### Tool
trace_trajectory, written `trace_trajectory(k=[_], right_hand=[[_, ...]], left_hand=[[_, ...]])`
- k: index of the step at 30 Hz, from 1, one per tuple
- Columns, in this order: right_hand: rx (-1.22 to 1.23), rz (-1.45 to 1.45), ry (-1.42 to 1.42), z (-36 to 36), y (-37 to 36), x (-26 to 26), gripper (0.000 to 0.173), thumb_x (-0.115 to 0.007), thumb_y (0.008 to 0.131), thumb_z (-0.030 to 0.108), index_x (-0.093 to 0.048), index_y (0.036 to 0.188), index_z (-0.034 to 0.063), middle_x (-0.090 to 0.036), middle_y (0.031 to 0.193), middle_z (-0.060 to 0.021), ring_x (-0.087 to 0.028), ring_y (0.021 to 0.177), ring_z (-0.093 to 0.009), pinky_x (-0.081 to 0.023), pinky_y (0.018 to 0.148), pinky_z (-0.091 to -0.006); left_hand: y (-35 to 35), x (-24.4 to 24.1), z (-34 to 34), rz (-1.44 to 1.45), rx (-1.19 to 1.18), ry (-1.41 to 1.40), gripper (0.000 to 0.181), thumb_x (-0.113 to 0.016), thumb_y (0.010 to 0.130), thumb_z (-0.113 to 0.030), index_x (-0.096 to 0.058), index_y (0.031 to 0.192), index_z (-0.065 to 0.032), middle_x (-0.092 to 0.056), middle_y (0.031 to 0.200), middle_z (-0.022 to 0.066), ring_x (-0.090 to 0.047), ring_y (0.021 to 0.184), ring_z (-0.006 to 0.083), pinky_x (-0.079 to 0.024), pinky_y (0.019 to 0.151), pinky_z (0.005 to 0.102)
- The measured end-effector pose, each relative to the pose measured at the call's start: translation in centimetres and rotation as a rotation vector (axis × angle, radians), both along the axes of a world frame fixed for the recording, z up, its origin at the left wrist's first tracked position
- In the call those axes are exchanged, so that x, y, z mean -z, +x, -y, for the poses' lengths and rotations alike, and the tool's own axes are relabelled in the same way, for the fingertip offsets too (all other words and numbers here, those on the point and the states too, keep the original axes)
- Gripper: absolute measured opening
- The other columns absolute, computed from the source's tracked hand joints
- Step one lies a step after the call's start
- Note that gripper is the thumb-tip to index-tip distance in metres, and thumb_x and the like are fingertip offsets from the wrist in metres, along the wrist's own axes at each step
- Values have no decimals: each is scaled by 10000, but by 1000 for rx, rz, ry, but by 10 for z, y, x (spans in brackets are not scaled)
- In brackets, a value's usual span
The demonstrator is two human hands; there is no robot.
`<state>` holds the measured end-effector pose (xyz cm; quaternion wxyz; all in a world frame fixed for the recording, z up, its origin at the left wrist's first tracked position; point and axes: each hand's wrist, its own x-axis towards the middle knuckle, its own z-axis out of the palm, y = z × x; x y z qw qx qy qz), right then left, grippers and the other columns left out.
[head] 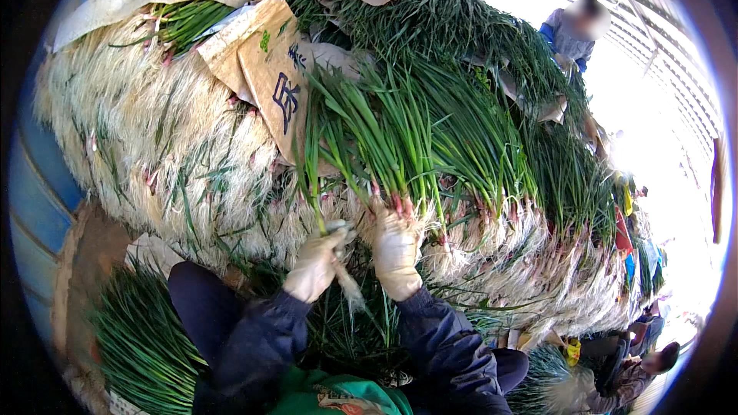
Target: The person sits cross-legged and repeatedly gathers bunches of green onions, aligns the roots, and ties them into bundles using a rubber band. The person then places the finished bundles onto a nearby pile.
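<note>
My left hand [314,262], in a pale work glove, is closed around the lower stems of a few green onions [314,184]; their leaves point up the pile and pale roots hang below the hand. Close on its right, my right hand [398,248], gloved too, rests at the reddish bases of a bunch of green onions [389,150]. Its fingers are hidden by stems and roots, so its grip is unclear. More green onions [478,144] lie to the right, roots towards me.
A long heap of green onions with pale roots [167,144] spans the view. A brown paper sack [277,80] lies on it. More green onions [144,340] stand at lower left. One person [568,34] is beyond the heap, another [634,380] at lower right. Blue metal panels [40,196] border the left.
</note>
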<state>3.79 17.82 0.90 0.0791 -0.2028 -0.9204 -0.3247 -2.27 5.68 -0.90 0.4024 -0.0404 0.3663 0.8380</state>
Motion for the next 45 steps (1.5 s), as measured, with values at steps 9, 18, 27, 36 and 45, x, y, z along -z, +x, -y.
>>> trace_trajectory(k=[9, 18, 27, 36, 45], right_hand=[[-256, -589, -1543, 12, -12, 58, 332, -584, 851, 210, -521, 1089, -13, -619, 887, -69, -591, 758, -186, -481, 677, -307], [-457, -580, -2284, 15, -7, 132, 155, -455, 870, 155, -541, 981, 89, -588, 881, -41, -563, 811, -168, -469, 697, -293], [14, -901, -3394, 8, 15, 57, 225, -413, 911, 216, -518, 950, 20, -377, 523, 39, -368, 419, -89, -355, 391, -214], [-335, -361, -1116, 7, 62, -33, 303, -603, 811, 244, -580, 1060, 73, -636, 928, -108, -608, 869, -239, -465, 740, -371], [-204, -797, -923, -50, -19, -25, 497, -585, 805, 90, -404, 1262, 19, -571, 999, -112, -566, 778, -159, -467, 668, -264]], left_hand=[[26, 34, 5, -216, -35, -299, 132, -517, 857, -24, -459, 975, -42, -556, 713, 32, -517, 529, 104, -388, 433, 224], [45, 28, 45, -97, 145, 44, 169, -512, 856, -72, -490, 1023, -47, -493, 719, 7, -435, 598, 91, -366, 532, 211], [39, 12, 104, -247, 537, 74, 472, -494, 891, -163, -331, 1315, -35, -502, 697, 35, -462, 606, 129, -386, 569, 251], [-6, 12, 68, 53, 219, 246, 477, -515, 807, -13, -355, 1256, -7, -462, 1236, 139, -451, 666, 81, -390, 492, 150], [-61, -3, -114, -431, -305, -371, 126, -664, 736, -15, -544, 770, -29, -563, 656, 58, -468, 445, 120, -382, 385, 251]])
